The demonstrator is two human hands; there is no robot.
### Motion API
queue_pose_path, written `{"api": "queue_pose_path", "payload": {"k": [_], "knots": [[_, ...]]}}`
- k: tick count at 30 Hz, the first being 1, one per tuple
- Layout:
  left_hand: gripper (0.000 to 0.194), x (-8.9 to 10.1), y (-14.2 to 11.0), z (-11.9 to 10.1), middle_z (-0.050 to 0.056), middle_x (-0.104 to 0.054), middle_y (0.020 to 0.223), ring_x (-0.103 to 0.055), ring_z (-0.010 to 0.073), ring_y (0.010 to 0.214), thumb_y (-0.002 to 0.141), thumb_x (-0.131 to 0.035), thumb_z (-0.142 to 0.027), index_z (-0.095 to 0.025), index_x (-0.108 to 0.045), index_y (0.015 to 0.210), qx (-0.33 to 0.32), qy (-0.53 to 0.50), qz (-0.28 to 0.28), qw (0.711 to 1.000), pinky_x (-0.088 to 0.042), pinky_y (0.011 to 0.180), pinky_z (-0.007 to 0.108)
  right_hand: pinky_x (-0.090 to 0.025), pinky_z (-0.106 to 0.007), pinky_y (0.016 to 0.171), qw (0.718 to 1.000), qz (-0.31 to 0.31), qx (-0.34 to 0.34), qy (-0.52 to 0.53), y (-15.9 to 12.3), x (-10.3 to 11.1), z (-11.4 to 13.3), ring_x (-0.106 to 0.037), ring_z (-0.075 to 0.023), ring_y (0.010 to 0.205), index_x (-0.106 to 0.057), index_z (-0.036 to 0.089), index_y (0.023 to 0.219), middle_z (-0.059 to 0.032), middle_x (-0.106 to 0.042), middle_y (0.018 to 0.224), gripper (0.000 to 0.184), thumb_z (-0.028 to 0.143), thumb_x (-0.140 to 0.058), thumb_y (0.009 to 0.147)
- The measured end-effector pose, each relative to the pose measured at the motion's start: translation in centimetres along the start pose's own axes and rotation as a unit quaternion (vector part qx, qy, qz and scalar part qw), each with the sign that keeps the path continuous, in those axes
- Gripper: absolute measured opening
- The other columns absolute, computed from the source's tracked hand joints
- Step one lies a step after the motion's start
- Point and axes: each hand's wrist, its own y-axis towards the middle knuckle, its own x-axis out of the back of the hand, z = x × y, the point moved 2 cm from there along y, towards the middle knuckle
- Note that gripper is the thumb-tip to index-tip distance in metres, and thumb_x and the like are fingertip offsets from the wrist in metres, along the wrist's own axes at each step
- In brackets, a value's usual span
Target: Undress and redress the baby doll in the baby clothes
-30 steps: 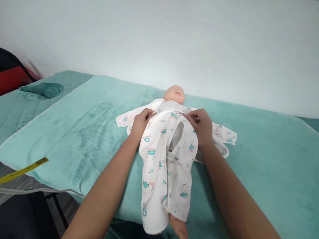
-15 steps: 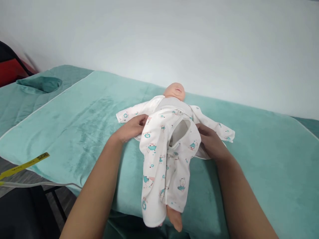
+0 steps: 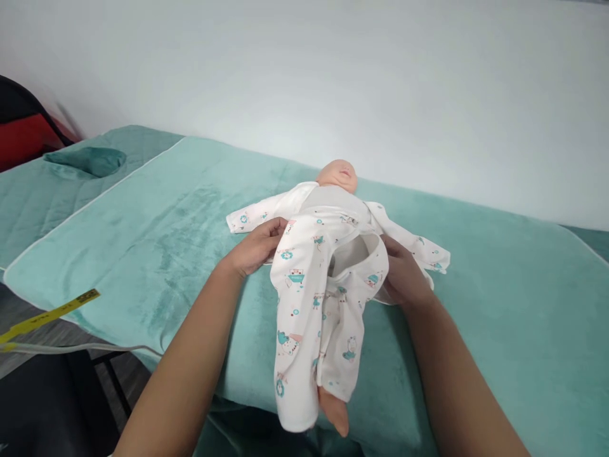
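Note:
A baby doll (image 3: 339, 174) lies on its back, head toward the wall and feet toward me. It wears an open white printed jacket (image 3: 409, 244) and white printed baby pants (image 3: 297, 330), with an opening at the crotch. One bare foot (image 3: 334, 412) pokes out of a pant leg; the other leg's cuff hangs over the near edge. My left hand (image 3: 261, 244) is closed at the waist side of the pants, thumb and fingers pinching the cloth. On the opposite side, my right hand (image 3: 403, 270) curls at the hip, its fingertips hidden behind the pants.
A green plush cover (image 3: 499, 317) spreads under the doll, with a white wall (image 3: 304, 76) behind. At the left lie a dark green folded cloth (image 3: 90, 162) and a yellow strap (image 3: 52, 314). A red and black item (image 3: 23, 133) stands far left.
The view has shifted slightly, so everything sits a little to the right. Both hands stay at the sides of the pants, with hardly any movement.

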Motion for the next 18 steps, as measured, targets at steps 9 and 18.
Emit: {"api": "queue_pose_path", "payload": {"k": [9,18], "knots": [[0.028,-2.1,0.3,0.3,-0.001,-0.065,0.077,-0.056,0.0121,0.062,0.063,-0.076,-0.027,-0.019,-0.059,0.083,0.013,-0.085,-0.066,0.994,-0.043,0.056,0.025,-0.051,-0.035,0.069,0.993,-0.068,0.098,-0.016,0.3,-0.8,0.2,-0.062,-0.0211,0.078,-0.059,0.027,0.085,0.0000,-0.068,0.081,0.029,0.041,-0.078,0.067],[0.029,-1.8,0.6,0.9,-0.003,-0.061,0.073,-0.056,0.0111,0.060,0.067,-0.073,-0.026,-0.020,-0.061,0.093,0.046,-0.127,-0.021,0.991,-0.040,0.055,0.023,-0.052,-0.036,0.070,0.991,-0.069,0.104,-0.048,0.0,-0.7,0.4,-0.064,-0.0247,0.090,-0.059,0.032,0.092,-0.0039,-0.070,0.093,0.038,0.046,-0.081,0.064]]}}
